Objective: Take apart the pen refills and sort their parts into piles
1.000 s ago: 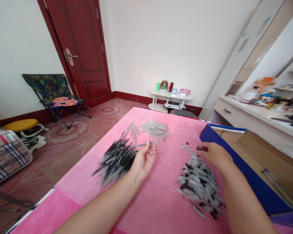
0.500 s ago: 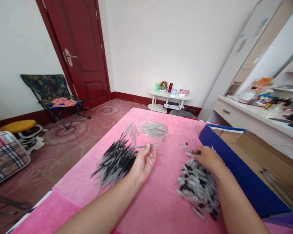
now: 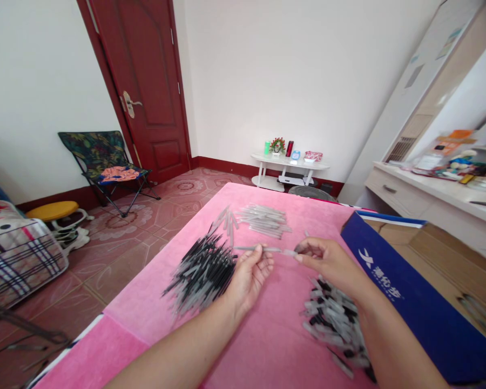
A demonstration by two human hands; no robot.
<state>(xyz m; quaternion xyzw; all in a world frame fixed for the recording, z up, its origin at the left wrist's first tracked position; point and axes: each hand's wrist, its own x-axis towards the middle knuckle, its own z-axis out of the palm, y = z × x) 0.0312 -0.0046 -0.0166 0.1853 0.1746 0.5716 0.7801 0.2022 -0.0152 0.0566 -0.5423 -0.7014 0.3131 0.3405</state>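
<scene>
Between thumb and fingers, my left hand (image 3: 251, 273) pinches a slim grey pen barrel (image 3: 272, 249), held level above the pink cloth. My right hand (image 3: 326, 259) grips a translucent pen cap (image 3: 288, 252) whose end meets the barrel's right tip; whether it has slid on cannot be told. Left of my left hand spreads a heap of black and grey pen refills (image 3: 202, 273). Under my right wrist lies a pile of clear and black caps (image 3: 336, 324). Farther back rest a stack of pale pens (image 3: 263, 219) and several loose ones (image 3: 228, 220).
The pink cloth (image 3: 263, 346) covers the table. On its right side stands an open blue cardboard box (image 3: 413, 302) with a few pens inside. Beyond are a white dresser (image 3: 421, 197), a small white stand (image 3: 263, 158), and a folding chair (image 3: 93, 154) by the door.
My right hand has left the cap pile and moved left, bringing a cap to the barrel. My left hand keeps its pinch. The whole view has shifted slightly.
</scene>
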